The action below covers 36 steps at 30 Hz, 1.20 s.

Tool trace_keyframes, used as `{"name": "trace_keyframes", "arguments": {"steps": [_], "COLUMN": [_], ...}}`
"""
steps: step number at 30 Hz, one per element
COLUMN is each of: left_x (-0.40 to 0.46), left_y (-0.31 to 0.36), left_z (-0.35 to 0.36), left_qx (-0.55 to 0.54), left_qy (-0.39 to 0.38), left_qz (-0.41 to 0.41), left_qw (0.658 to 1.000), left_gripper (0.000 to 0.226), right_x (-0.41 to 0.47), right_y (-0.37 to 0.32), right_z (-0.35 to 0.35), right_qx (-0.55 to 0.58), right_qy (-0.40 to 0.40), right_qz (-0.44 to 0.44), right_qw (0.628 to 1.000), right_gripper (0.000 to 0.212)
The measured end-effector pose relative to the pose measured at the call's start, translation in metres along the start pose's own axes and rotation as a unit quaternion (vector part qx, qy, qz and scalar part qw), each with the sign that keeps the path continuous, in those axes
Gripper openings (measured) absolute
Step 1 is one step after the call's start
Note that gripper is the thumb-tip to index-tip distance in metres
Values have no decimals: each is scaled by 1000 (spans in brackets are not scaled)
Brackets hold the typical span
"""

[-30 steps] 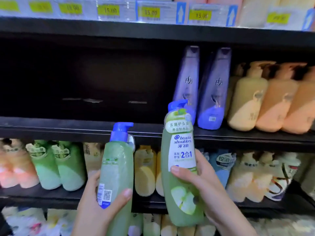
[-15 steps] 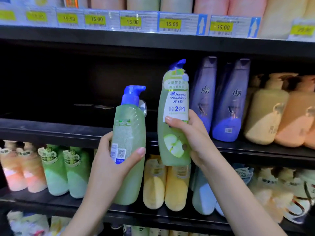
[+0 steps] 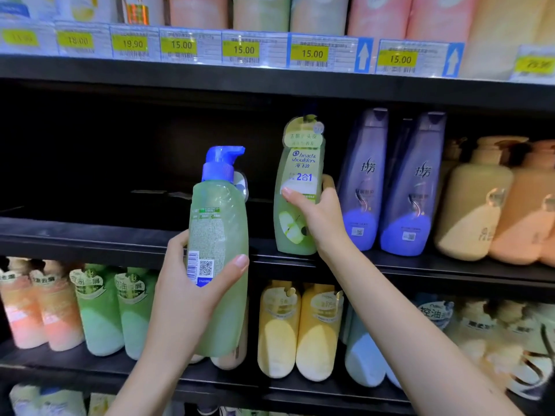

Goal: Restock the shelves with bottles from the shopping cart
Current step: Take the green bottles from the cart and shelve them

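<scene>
My left hand (image 3: 183,298) grips a green pump bottle (image 3: 217,229) with a blue pump, its back label and barcode facing me, held in front of the middle shelf (image 3: 90,238). My right hand (image 3: 321,217) grips a second green Head & Shoulders bottle (image 3: 297,187) upright, its base at the middle shelf's surface just left of two purple bottles (image 3: 366,181). Its pump top is lost in the shadow under the upper shelf. The shopping cart is out of view.
The middle shelf's left part is dark and holds no bottles. Cream and orange pump bottles (image 3: 477,199) stand at its right. Price tags (image 3: 312,52) line the upper shelf edge. The lower shelf holds orange, green (image 3: 99,310), yellow (image 3: 318,328) and blue bottles.
Both hands rose and moved forward. My right hand carried its bottle up from the lower shelf level into the middle shelf beside the purple bottles. The left bottle rose too.
</scene>
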State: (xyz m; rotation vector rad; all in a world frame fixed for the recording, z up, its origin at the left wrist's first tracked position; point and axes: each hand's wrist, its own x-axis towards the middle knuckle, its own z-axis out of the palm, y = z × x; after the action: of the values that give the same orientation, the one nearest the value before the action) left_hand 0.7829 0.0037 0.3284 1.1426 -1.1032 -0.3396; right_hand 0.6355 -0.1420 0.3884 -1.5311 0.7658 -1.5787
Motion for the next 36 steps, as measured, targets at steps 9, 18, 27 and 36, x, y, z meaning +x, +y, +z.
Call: {"name": "trace_keyframes", "arguments": {"steps": [9,18,27,36], "left_x": [3,1,-5,-9], "left_y": [-5,-6,-11,-11], "left_z": [-1,-3,-1,-2], "left_qx": [1,-5,-26,-26], "left_qy": [7,-5,-16,-25], "left_qz": [-17,-21,-33,-49], "left_qw": [1000,1000,999,998], "left_gripper": [61,66,74,73], "right_x": [21,15,25,17], "right_y": [14,35,37,33], "right_z": [3,19,13,9], "right_qx": [-102,-249,-163,-164], "right_qy": [25,73,38,19], "right_qz": [11,86,106,107], "right_qw": [994,962,980,980], "right_gripper": [64,82,80,70]}}
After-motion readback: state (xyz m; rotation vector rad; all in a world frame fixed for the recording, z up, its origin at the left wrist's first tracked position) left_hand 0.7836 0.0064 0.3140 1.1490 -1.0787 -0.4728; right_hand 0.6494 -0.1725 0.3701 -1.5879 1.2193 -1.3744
